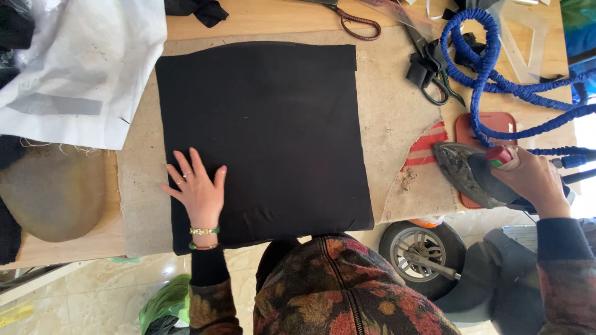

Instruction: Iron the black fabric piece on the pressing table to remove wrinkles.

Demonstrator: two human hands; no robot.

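Note:
A square piece of black fabric [267,136] lies flat on a beige padded work surface [391,105]. My left hand [195,189] rests flat on the fabric's near left corner, fingers spread, with bracelets at the wrist. My right hand [537,180] grips the handle of a dark steam iron [465,170], which sits on a red rest pad [490,124] at the right edge of the table. A blue braided hose [490,68] runs from the iron toward the back right.
White cloth [81,68] is piled at the back left. Scissors [360,23] lie at the back edge, and dark clips [428,71] sit near the hose. A tan rounded pad [53,192] is at the left. A small wheel [422,251] shows below the table.

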